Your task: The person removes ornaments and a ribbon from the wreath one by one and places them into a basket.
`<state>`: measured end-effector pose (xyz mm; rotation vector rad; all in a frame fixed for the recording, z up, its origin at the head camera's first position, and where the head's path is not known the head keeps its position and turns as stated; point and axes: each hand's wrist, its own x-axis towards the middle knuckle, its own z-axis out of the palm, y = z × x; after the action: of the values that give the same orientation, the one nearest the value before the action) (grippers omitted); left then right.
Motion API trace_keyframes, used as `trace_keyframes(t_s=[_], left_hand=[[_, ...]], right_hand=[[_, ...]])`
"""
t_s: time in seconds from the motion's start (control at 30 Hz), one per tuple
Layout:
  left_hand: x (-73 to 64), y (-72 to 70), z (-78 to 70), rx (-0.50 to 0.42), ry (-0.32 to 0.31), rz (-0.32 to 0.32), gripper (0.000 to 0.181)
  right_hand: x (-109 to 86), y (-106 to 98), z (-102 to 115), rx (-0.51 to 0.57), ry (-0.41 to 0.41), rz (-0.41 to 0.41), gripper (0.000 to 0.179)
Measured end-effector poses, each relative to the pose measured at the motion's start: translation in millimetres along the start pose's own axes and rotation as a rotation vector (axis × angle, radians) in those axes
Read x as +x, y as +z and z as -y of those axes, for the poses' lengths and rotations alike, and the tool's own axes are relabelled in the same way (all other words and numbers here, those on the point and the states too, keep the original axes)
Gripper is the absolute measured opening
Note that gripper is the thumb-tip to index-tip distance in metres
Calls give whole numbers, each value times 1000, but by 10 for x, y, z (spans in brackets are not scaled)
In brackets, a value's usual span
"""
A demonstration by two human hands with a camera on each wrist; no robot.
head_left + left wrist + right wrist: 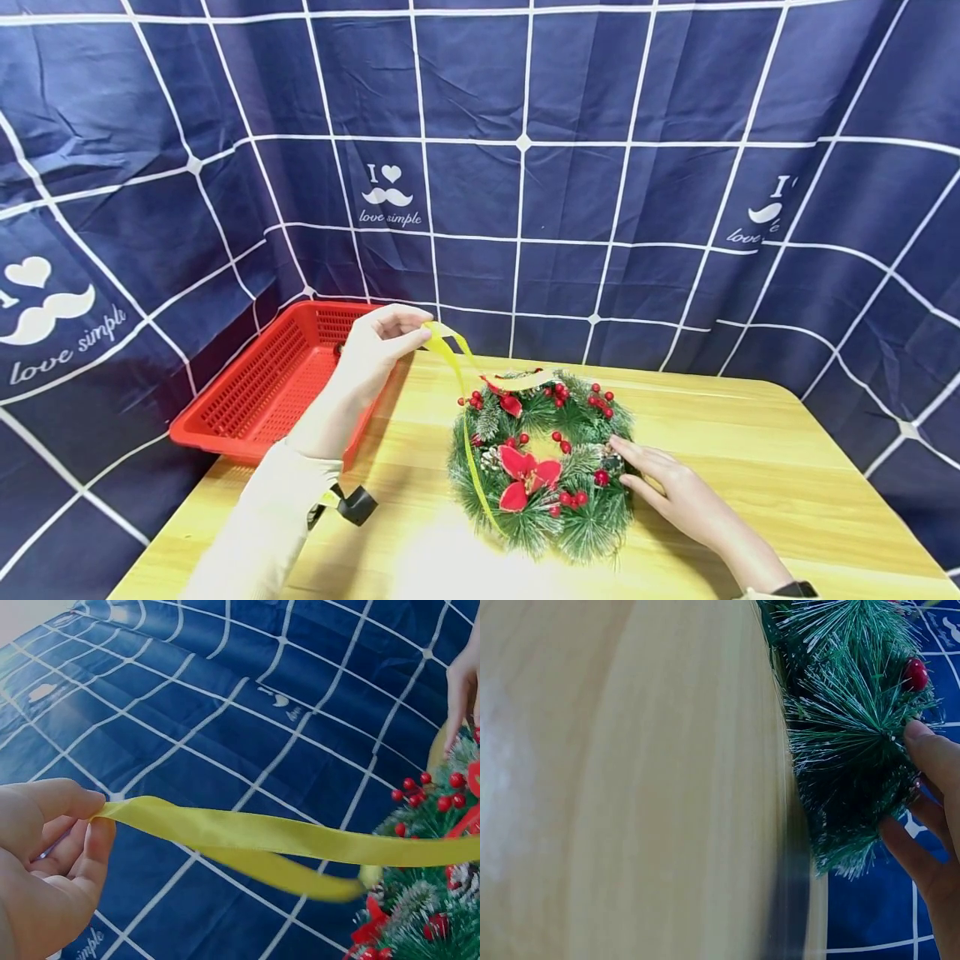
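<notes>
A green Christmas wreath [592, 525] with frosted needles, red berries and a red fabric flower [528, 475] lies flat on the table. My left hand [375, 350] pinches a yellow ribbon [446, 346] between thumb and fingertips, up and left of the wreath. In the left wrist view the ribbon [247, 832] is stretched sideways from the fingertips, with a second strand hanging below it. One length of ribbon also runs down over the wreath's left side. My right hand [678, 496] holds the wreath's right edge, thumb near a red berry [915, 675] and fingers at the outer needles.
A red plastic basket [247, 408] stands on the left of the wooden table [750, 450], behind my left forearm. A small dark thing [339, 348] shows inside it, partly hidden by that hand. A navy curtain with white grid lines [480, 192] encloses the back and sides.
</notes>
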<state>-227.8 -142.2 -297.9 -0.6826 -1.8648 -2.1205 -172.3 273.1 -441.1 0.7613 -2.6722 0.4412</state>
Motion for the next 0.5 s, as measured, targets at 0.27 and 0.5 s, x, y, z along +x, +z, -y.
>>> trace_keyframes(t_s=[0.27, 0.5], left_hand=[[-30, -143, -103, -33, 33, -2, 23], [-47, -257, -174, -69, 19, -13, 20]], right_hand=[[-2, 10, 4, 17, 23, -5, 51], [-4, 2, -6, 2, -26, -18, 51]])
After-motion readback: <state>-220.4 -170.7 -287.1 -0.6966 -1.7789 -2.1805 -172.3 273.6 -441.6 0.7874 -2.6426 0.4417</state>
